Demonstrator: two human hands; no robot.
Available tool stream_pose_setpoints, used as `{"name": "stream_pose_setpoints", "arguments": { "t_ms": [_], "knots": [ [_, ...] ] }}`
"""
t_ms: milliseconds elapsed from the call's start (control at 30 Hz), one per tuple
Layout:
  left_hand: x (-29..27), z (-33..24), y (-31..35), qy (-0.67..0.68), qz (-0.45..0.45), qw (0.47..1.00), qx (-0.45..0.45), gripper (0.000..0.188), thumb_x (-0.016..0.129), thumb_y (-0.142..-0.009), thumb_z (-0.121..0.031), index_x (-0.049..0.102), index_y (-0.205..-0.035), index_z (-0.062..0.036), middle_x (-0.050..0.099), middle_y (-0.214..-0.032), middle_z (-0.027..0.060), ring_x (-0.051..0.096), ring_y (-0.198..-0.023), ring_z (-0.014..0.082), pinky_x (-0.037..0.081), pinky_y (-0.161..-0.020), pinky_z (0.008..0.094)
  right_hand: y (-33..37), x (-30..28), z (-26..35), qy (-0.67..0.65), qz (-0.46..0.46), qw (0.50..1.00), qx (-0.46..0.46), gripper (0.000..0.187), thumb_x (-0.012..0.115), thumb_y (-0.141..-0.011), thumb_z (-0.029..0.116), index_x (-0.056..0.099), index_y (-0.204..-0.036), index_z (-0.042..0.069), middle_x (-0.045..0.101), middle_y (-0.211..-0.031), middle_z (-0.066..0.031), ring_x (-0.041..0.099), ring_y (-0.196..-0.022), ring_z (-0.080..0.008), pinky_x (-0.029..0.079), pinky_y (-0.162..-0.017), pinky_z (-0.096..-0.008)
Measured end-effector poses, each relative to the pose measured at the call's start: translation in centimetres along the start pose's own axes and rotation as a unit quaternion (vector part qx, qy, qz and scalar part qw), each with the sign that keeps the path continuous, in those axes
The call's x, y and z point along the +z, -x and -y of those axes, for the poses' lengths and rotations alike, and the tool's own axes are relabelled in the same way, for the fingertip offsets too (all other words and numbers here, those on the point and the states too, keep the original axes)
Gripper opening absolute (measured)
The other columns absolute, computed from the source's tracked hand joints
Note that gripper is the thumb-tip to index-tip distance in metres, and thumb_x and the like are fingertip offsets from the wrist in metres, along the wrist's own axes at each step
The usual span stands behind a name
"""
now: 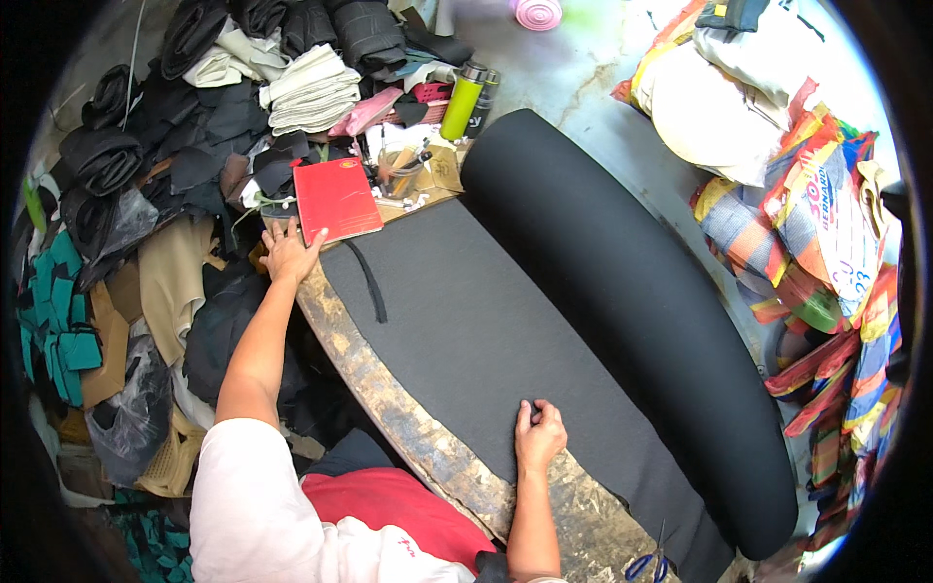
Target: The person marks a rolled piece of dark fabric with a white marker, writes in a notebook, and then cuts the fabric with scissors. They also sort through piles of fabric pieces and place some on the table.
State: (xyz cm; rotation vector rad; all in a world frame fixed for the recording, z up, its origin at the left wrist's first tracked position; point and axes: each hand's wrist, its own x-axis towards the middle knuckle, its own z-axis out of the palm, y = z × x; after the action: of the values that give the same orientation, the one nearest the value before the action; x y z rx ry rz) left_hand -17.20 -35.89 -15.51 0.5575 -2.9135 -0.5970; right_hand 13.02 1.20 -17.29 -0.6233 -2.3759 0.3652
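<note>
Dark grey fabric (466, 291) lies spread along a worn wooden table (364, 364), continuing into a thick black roll (622, 321) on its right side. My left hand (290, 255) rests at the table's far left corner, fingers spread, its fingertips by the lower left corner of a red notebook (337, 199). On the fabric near the table's close edge, my right hand (539, 437) is closed with curled fingers; whether anything is inside them is hidden. A narrow dark strip (367, 282) lies on the fabric below the notebook. Blue-handled scissors (649, 564) sit at the near right.
Folded dark cloths (199, 126) and a stack of cream cloth (309, 87) are piled at the far left. A green bottle (464, 102) stands behind the table's far end. Colourful striped sacks (807, 214) lie to the right. A beige plastic basket (173, 457) is at the left.
</note>
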Motion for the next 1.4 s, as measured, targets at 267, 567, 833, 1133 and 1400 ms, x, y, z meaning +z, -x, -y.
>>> {"name": "stream_pose_setpoints", "arguments": {
  "t_ms": [267, 567, 833, 1133, 1400],
  "knots": [
    [0.0, -0.4, 0.1, -0.011, -0.005, 1.0, 0.005, 0.088, 0.045, -0.077, -0.073, 0.034, -0.142, -0.014, 0.023, -0.149, 0.0204, 0.018, -0.137, 0.0431, 0.029, -0.108, 0.0475, -0.2, -0.3, 0.2, -0.014, -0.003, 1.0, 0.015, 0.017, 0.074, -0.072, 0.02, 0.065, -0.078, 0.007, 0.055, -0.061, -0.0056, 0.054, -0.052, -0.023, 0.044, -0.052, -0.0357],
    [0.1, -0.4, 0.3, -0.009, -0.024, 0.999, 0.024, 0.086, 0.046, -0.079, -0.07, 0.036, -0.141, -0.0105, 0.025, -0.146, 0.0255, 0.019, -0.135, 0.046, 0.024, -0.11, 0.0457, -0.2, -0.4, 0.2, -0.038, 0.011, 0.999, 0.018, 0.016, 0.074, -0.072, 0.018, 0.065, -0.078, 0.006, 0.054, -0.06, -0.0061, 0.053, -0.052, -0.0217, 0.043, -0.051, -0.034],
    [0.6, 0.5, 0.0, -0.003, -0.014, 0.999, 0.043, 0.077, 0.049, -0.083, -0.062, 0.034, -0.141, -0.0126, 0.021, -0.148, 0.0232, 0.018, -0.134, 0.0473, 0.027, -0.108, 0.0498, -0.1, -0.3, 0.2, -0.022, 0.009, 1.0, 0.005, 0.015, 0.075, -0.072, 0.014, 0.064, -0.078, 0.007, 0.052, -0.059, -0.0053, 0.052, -0.05, -0.0214, 0.041, -0.048, -0.0341],
    [1.1, 1.7, 0.3, 0.004, -0.016, 0.995, 0.101, 0.082, 0.064, -0.074, -0.054, 0.04, -0.134, -0.0035, 0.021, -0.146, 0.0261, 0.014, -0.133, 0.051, 0.035, -0.101, 0.0556, 0.3, 0.3, 0.1, 0.052, -0.006, 0.999, 0.006, 0.011, 0.069, -0.074, 0.007, 0.058, -0.073, 0.006, 0.049, -0.059, -0.0063, 0.046, -0.048, -0.0196, 0.037, -0.046, -0.033],
    [-0.7, 1.1, 0.2, 0.064, 0.048, 0.994, 0.08, 0.084, 0.063, -0.075, -0.053, 0.036, -0.136, -0.0017, 0.016, -0.146, 0.0304, 0.008, -0.134, 0.0537, 0.031, -0.101, 0.0583, -1.3, -5.7, 9.3, 0.199, 0.264, 0.929, 0.166, 0.057, 0.048, -0.087, 0.056, 0.062, -0.09, 0.0, 0.064, -0.082, -0.026, 0.061, -0.077, -0.0442, 0.047, -0.069, -0.0493]
  ]
}}
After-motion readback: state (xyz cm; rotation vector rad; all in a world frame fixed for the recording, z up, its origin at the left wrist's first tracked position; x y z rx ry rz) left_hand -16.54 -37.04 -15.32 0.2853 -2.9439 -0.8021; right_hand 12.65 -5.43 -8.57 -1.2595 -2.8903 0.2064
